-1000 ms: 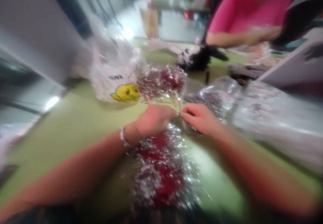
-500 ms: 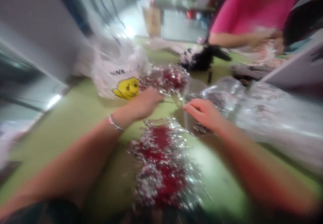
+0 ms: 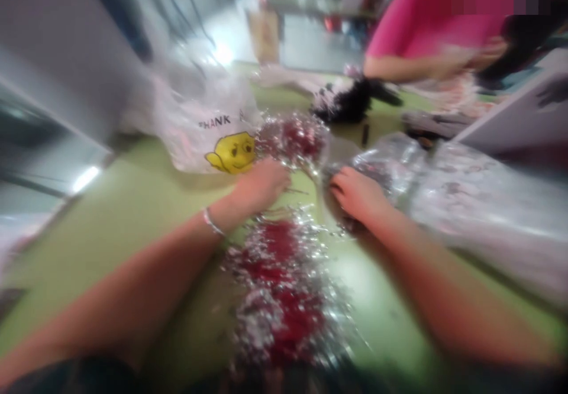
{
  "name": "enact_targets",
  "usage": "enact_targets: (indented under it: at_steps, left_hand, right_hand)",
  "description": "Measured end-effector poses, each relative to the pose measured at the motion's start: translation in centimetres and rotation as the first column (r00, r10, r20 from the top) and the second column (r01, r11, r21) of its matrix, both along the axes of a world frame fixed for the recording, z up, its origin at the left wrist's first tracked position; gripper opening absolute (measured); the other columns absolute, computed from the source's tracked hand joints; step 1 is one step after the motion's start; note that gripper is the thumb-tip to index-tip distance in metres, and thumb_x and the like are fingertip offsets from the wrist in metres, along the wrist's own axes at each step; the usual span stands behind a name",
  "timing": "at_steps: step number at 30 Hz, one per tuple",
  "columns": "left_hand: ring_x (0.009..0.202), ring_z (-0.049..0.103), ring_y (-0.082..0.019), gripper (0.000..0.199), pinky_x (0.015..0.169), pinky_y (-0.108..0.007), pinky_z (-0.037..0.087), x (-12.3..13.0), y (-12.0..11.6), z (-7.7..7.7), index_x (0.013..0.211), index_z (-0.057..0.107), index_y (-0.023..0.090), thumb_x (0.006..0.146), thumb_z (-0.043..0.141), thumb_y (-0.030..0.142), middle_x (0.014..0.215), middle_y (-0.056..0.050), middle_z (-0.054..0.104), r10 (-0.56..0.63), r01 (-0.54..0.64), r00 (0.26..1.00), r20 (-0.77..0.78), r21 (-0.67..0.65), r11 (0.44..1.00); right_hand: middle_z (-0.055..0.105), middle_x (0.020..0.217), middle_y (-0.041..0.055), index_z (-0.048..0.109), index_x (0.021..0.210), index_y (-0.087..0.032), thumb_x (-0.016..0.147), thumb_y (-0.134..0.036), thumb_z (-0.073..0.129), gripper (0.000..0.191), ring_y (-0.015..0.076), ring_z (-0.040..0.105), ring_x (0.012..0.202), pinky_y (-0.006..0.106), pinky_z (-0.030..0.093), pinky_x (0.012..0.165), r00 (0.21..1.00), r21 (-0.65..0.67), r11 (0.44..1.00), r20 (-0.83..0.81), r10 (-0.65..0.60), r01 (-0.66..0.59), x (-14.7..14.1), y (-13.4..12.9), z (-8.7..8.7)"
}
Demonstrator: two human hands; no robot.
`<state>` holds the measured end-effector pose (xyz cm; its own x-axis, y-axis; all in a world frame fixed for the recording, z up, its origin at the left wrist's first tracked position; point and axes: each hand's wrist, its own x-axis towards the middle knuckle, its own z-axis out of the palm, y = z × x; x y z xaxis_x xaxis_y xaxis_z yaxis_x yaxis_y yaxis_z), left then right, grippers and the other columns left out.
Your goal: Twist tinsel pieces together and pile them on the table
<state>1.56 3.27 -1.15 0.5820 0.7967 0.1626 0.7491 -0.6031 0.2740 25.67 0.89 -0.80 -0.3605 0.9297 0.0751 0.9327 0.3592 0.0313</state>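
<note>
My left hand (image 3: 265, 184) is closed, fingers pinched together, beside the printed plastic bag. A thin stem-like piece (image 3: 298, 191) shows at its fingertips, blurred. My right hand (image 3: 358, 194) reaches to a clear plastic bag (image 3: 399, 154) with dark silvery bits, its fingers curled down; what they grip is hidden. Between my forearms lies a long pile of red and silver tinsel pieces (image 3: 284, 299). A second red and silver tinsel bunch (image 3: 302, 139) lies just beyond my hands.
A white plastic bag (image 3: 190, 139) with a yellow face stands at the left on the green table (image 3: 110, 216). Black fuzzy material (image 3: 346, 101) lies farther back. A large clear plastic sheet (image 3: 483, 204) covers the right side. A person in pink (image 3: 408, 33) works across the table.
My right hand has drawn slightly right and its fingers now curl down at the clear bag's edge. My left hand has moved slightly. The hands are a little farther apart.
</note>
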Motion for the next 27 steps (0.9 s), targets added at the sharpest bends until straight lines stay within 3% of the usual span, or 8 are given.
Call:
enact_targets:
  at_steps: [4, 8, 13, 15, 18, 22, 24, 27]
  left_hand:
    - [0.093, 0.052, -0.023, 0.030, 0.085, -0.038, 0.042, 1.2, -0.6, -0.3, 0.087, 0.072, 0.015, 0.095, 0.048, 0.030, 0.091, -0.009, 0.064, -0.042, 0.045, 0.998, -0.055, 0.054, 0.998]
    - [0.091, 0.052, -0.023, 0.028, 0.084, -0.039, 0.042, 2.5, -1.2, -0.6, 0.080, 0.070, 0.014, 0.093, 0.047, 0.022, 0.087, -0.009, 0.062, -0.056, 0.060, 0.995, -0.082, 0.047, 0.997]
    - [0.091, 0.052, -0.022, 0.019, 0.087, -0.040, 0.042, 2.5, -1.0, -0.3, 0.074, 0.061, 0.014, 0.088, 0.049, 0.012, 0.086, -0.009, 0.061, -0.040, 0.042, 0.993, 0.113, -0.016, 0.999]
    - [0.091, 0.053, -0.021, 0.015, 0.087, -0.039, 0.043, 2.1, -0.7, -0.5, 0.077, 0.060, 0.014, 0.089, 0.051, 0.015, 0.089, -0.008, 0.062, 0.013, 0.000, 0.948, 0.319, -0.042, 0.999]
    - [0.085, 0.057, -0.017, 0.010, 0.081, -0.035, 0.047, 1.3, 0.2, -1.3, 0.084, 0.059, 0.016, 0.090, 0.054, 0.023, 0.090, -0.005, 0.063, 0.117, -0.011, 0.797, 0.593, -0.179, 0.984]
    - [0.075, 0.059, -0.013, 0.013, 0.068, -0.028, 0.048, 0.5, 1.1, -2.3, 0.088, 0.054, 0.018, 0.092, 0.051, 0.030, 0.084, -0.004, 0.065, 0.314, -0.011, 0.607, 0.730, -0.388, 0.922]
    - [0.069, 0.057, -0.011, 0.010, 0.062, -0.025, 0.045, 0.3, 1.0, -2.2, 0.091, 0.053, 0.019, 0.093, 0.050, 0.028, 0.079, -0.002, 0.064, 0.354, -0.030, 0.581, 0.733, -0.415, 0.909]
    - [0.063, 0.053, -0.010, 0.011, 0.057, -0.023, 0.043, 0.6, -0.1, -1.6, 0.101, 0.056, 0.020, 0.092, 0.052, 0.026, 0.075, 0.000, 0.061, 0.311, -0.017, 0.636, 0.706, -0.391, 0.920]
  right_hand:
    - [0.063, 0.094, 0.0112, 0.064, 0.088, -0.017, 0.096, -0.023, 0.038, 0.028, 0.0210, 0.058, 0.081, 0.031, 0.031, 0.057, 0.998, 0.057, 0.998, 0.066, -0.010, 0.006, -0.9, -0.3, -0.4]
    - [0.067, 0.093, 0.0105, 0.064, 0.091, -0.018, 0.094, -0.026, 0.042, 0.023, 0.0202, 0.058, 0.075, 0.032, 0.030, 0.057, 0.988, 0.052, 0.990, -0.100, -0.122, 0.127, -1.2, -0.4, 0.0]
    - [0.070, 0.083, 0.0079, 0.063, 0.097, -0.020, 0.092, -0.028, 0.044, 0.022, 0.0196, 0.057, 0.066, 0.031, 0.029, 0.057, 0.953, 0.011, 0.980, -0.235, -0.191, 0.200, -1.5, -0.8, 0.2]
    - [0.070, 0.083, 0.0083, 0.063, 0.098, -0.019, 0.091, -0.027, 0.045, 0.022, 0.0199, 0.058, 0.065, 0.031, 0.031, 0.058, 0.944, 0.005, 0.981, -0.274, -0.184, 0.193, -1.6, -1.0, 0.1]
    - [0.071, 0.084, 0.0082, 0.064, 0.096, -0.019, 0.090, -0.027, 0.046, 0.020, 0.0205, 0.060, 0.068, 0.031, 0.034, 0.061, 0.928, -0.022, 0.991, -0.349, -0.134, 0.135, -1.8, -1.2, 0.1]
    - [0.071, 0.083, 0.0071, 0.064, 0.087, -0.019, 0.088, -0.025, 0.048, 0.017, 0.0191, 0.060, 0.069, 0.030, 0.039, 0.064, 0.896, -0.010, 1.000, -0.444, 0.010, -0.016, -2.0, -1.6, 0.1]
    - [0.070, 0.081, 0.0057, 0.064, 0.085, -0.020, 0.087, -0.025, 0.050, 0.016, 0.0176, 0.060, 0.069, 0.030, 0.041, 0.065, 0.852, 0.028, 0.997, -0.518, 0.072, -0.067, -2.2, -1.9, 0.2]
    - [0.071, 0.082, 0.0046, 0.065, 0.088, -0.020, 0.088, -0.026, 0.051, 0.015, 0.0168, 0.061, 0.071, 0.030, 0.043, 0.068, 0.787, 0.115, 0.990, -0.602, 0.137, -0.085, -2.4, -2.3, 0.4]
